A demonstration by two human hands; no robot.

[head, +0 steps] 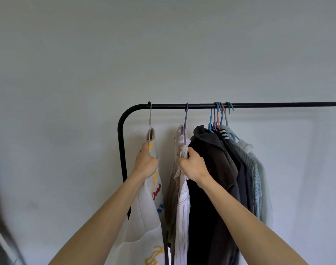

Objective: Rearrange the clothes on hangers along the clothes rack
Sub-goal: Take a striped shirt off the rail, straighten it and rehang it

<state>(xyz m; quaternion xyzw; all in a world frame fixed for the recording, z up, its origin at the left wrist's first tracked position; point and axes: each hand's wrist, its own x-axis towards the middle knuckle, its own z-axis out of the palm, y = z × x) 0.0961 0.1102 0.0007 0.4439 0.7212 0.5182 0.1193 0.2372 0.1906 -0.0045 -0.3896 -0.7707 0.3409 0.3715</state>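
Behind everything stands a plain pale grey wall (163, 54), and against it runs the thin black metal clothes rack (259, 105), its horizontal bar bending down at the near left corner into an upright post. On the far left of the bar hangs a beige hanger (150, 119) carrying a white sweatshirt with yellow, red and blue print (144, 217); my left hand (146, 161), a ring on one finger, is clenched around that sweatshirt just below its collar. A little to the right, apart from the first, a purple hanger (185, 121) holds a pale striped shirt (183, 207), with a duller grey-brown garment (172, 197) hanging against its left side. My right hand (194, 165) is closed tight on a bunched fold of the striped shirt near its shoulder. Just beside that hand hangs a dark charcoal hooded garment (211, 178), the first of a packed group whose blue, purple and pink hanger hooks (220, 108) crowd together on the bar. Pressed behind it are a dark navy top with white stripes at the collar (239, 169), a blue and white striped shirt (256, 178) and a pale greenish-white garment (262, 169) at the right end of the group. Beyond that the bar runs bare to the right edge. Both my forearms reach up from below, well apart.
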